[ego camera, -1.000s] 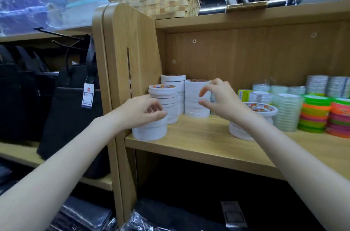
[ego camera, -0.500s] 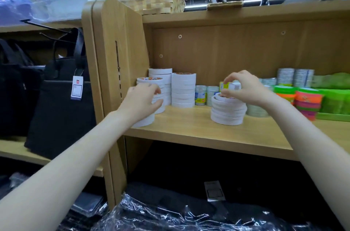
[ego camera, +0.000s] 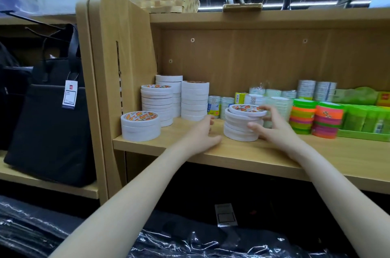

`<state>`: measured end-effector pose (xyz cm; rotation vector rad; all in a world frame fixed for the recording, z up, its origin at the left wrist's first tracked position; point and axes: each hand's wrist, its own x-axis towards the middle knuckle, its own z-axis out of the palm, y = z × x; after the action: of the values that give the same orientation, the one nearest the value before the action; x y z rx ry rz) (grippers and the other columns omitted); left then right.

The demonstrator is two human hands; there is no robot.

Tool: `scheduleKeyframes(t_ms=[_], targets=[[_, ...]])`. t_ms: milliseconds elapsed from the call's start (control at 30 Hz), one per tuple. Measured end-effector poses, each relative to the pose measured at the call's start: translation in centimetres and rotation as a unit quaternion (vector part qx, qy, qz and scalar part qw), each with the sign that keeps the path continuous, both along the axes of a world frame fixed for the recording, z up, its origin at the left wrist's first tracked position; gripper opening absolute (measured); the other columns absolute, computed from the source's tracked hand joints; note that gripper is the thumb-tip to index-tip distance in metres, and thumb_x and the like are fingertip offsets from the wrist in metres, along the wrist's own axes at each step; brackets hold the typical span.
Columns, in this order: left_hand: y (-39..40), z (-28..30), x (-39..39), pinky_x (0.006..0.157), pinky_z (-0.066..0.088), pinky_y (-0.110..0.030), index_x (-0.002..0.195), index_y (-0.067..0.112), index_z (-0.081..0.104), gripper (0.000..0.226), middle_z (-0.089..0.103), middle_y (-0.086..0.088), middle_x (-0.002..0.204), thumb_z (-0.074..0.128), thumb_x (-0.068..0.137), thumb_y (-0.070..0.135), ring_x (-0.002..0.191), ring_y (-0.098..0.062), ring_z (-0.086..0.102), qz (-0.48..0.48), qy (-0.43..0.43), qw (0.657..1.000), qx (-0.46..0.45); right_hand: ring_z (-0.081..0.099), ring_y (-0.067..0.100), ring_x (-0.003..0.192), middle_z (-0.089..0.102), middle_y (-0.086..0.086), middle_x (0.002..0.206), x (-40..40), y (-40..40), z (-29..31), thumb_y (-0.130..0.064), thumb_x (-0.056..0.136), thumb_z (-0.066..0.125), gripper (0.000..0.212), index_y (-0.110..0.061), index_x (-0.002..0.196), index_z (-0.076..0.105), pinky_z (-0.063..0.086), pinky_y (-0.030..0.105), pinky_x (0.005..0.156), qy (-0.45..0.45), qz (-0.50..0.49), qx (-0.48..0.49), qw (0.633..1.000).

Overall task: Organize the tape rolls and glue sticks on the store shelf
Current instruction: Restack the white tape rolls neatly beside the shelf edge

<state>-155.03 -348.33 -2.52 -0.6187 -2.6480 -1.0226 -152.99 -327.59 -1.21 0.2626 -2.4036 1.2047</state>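
A leaning stack of white tape rolls (ego camera: 239,131) stands mid-shelf on the wooden shelf board (ego camera: 232,153); its top roll (ego camera: 247,109) sits shifted to the right. My right hand (ego camera: 274,131) grips this stack from the right, thumb across the front and fingers behind. My left hand (ego camera: 202,134) rests on the board just left of the stack, fingers relaxed, a small gap between them. A short stack of white rolls (ego camera: 140,129) stands at the front left. Taller white stacks (ego camera: 157,103) (ego camera: 195,100) stand behind it.
Small clear tape rolls (ego camera: 214,105) and a yellow-green pack (ego camera: 240,97) stand at the back. Neon coloured rolls (ego camera: 328,120) and green packs in a green tray (ego camera: 363,119) fill the right. The shelf's side panel (ego camera: 114,63) closes the left. A black bag (ego camera: 48,122) hangs beyond it.
My left hand let go of the front-left short stack and moved right, close to the middle stack. My right hand dropped from the stack's top to its right side.
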Motion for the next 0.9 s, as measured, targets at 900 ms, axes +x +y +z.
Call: scheduleKeyframes(t_ms=[900], targets=[[-4.5, 0.4, -2.4, 0.095, 0.038, -0.02, 0.136, 0.017, 0.032, 0.075, 0.046, 0.009, 0.124, 0.077, 0.075, 0.02, 0.111, -0.005, 0.045, 0.0, -0.041, 0.959, 0.28, 0.047, 0.01, 0.118, 0.047, -0.007, 0.125, -4.6, -8.5, 1.7, -0.033, 0.089, 0.058, 0.052, -0.019, 0.136, 0.04, 0.047, 0.04, 0.098, -0.069, 0.18, -0.067, 0.979]])
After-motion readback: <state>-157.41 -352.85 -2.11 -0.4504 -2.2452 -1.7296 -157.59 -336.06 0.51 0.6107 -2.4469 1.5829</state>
